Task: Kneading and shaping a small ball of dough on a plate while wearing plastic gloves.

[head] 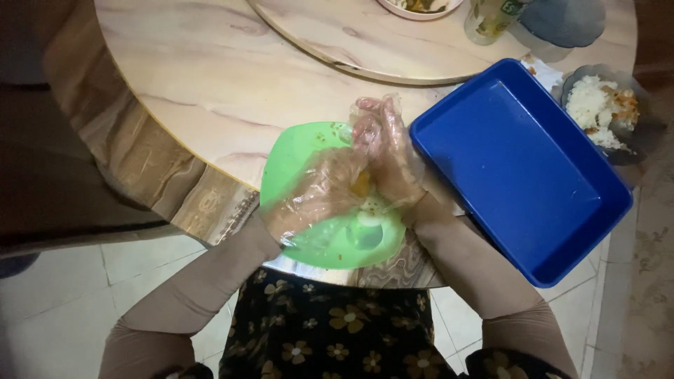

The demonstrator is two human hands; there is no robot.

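1. The left hand (319, 193) is in the centre of the frame, over a green plate (309, 151). It wears a thin, clear plastic glove. Its fingers are curled closed around a small yellow piece of food (361, 184).
2. The right hand (386, 154) is just to the right of the left hand and touches it. It also wears a clear plastic glove. Its fingers bend in and press on the same yellow piece of food, so both hands grip it together.
3. The yellow piece of food is between the two hands, above the middle of the green plate. Only a small part of it shows.
4. The green plate lies on the near edge of the round bench (210, 77), in the centre of the frame. Some small crumbs and a pale, wet spot are on its surface.
5. A blue rectangular tray (519, 168) stands to the right of the plate, very near the right hand. Its inside is bare.
6. In the upper right of the frame is a dark bowl (635, 133) with white rice in it, just beside the far corner of the tray.
7. At the top of the frame is a round turning board (365, 42) on the bench. On it are the lower part of a bottle (488, 21) and the edge of a dish (419, 10).
8. At the bottom of the frame the person's beige sleeves (203, 281) and dark clothing with flowers (330, 323) are visible, above a pale tile floor (56, 309).
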